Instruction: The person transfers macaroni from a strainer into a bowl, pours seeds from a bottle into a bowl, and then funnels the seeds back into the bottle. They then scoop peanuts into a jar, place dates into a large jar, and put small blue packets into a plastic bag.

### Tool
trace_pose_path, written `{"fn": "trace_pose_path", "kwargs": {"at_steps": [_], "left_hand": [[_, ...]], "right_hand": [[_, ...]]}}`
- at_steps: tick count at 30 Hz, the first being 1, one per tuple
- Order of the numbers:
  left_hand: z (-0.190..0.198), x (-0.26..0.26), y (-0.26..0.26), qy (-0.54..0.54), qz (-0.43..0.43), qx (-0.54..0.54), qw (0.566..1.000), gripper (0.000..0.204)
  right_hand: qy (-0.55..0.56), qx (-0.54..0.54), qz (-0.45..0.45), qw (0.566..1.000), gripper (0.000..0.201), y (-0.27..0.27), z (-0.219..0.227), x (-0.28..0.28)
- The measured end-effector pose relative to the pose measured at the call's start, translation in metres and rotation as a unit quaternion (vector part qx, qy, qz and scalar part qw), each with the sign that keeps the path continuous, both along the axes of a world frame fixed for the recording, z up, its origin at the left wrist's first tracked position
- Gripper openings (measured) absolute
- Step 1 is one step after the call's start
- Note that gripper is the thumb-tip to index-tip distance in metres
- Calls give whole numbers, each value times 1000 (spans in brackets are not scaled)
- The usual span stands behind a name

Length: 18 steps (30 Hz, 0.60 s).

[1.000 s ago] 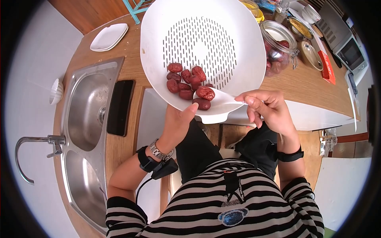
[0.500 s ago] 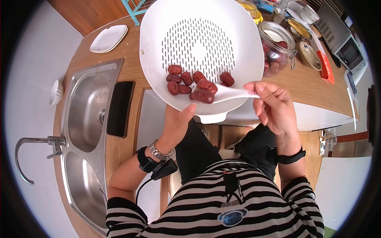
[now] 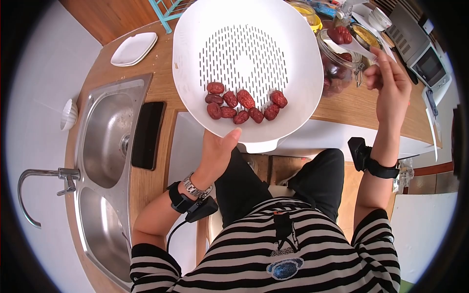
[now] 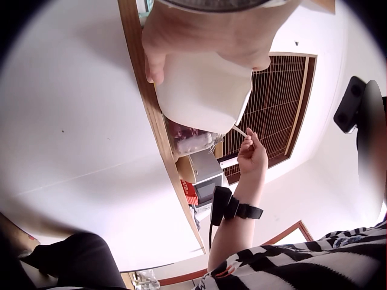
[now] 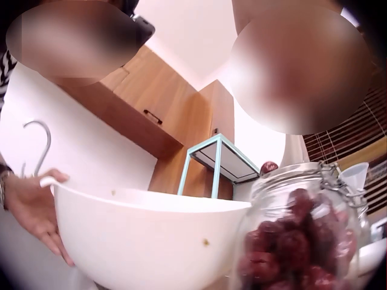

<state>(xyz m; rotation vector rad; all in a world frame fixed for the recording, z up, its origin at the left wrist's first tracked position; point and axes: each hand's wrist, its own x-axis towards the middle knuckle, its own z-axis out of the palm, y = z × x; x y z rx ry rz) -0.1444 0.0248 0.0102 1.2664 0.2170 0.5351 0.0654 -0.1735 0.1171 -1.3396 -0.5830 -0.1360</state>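
Note:
My left hand (image 3: 218, 155) grips the near rim of the white colander (image 3: 298, 63), thumb on the edge and fingers underneath; the left wrist view shows this hand (image 4: 208, 36) against its outside. Several red dates (image 3: 245, 99) lie along the colander's near side. My right hand (image 3: 391, 88) pinches the handle of a white spoon (image 3: 360, 49), which carries dates (image 3: 339, 35) over the mouth of the glass jar (image 3: 337, 78). More dates (image 5: 292, 248) fill the jar in the right wrist view, where the right hand is blurred.
On the left are a steel double sink (image 3: 103, 141), a tap (image 3: 49, 172) and a black phone (image 3: 148, 135). White plates (image 3: 134, 48) lie at the back left. Bowls (image 3: 380, 19), a red box (image 5: 384, 289) and a microwave (image 3: 431, 66) stand at the right.
My right hand has moved from the colander to the right, over the jar, with dates on the spoon. Dates in the colander have spread along its near side. My left hand stays on the rim.

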Motion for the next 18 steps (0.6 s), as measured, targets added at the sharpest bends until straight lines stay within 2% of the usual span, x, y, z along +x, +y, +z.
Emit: {"fn": "trace_pose_path", "kwargs": {"at_steps": [1,2,3,4,6,7,9,10,12,14,15,18], "left_hand": [[0,0,0,-1,2,0,1000,48],[-1,0,0,-2,3,0,1000,47],[-1,-1,0,-2,3,0,1000,47],[-1,-1,0,3,1,-2,1000,48],[-1,-2,1,8,-1,-4,1000,48],[-1,-2,1,15,-3,-4,1000,47],[-1,-3,2,23,-4,-3,1000,47],[-1,-3,2,27,-6,2,1000,46],[1,-3,1,31,-9,7,999,46],[2,-4,0,33,-8,28,999,44],[5,-5,0,34,-8,29,999,44],[11,-6,-1,68,-6,78,995,45]], "right_hand": [[-83,-105,-69,989,23,1,-3,0],[-164,-207,-137,955,22,3,-4,0],[-217,-264,-185,921,20,3,-4,-3],[-217,-264,-185,921,20,4,-4,-4],[-363,-269,-284,846,19,4,-4,-8],[-362,-270,-283,846,19,5,-2,-13],[-325,-210,-239,891,18,9,3,-31],[-325,-210,-240,891,18,11,3,-40],[-230,-251,-85,936,18,15,3,-57],[-281,-342,-55,895,17,21,-7,-63],[-334,-346,-30,876,15,24,-12,-62],[-342,-397,-11,851,11,30,-27,-63]]}}
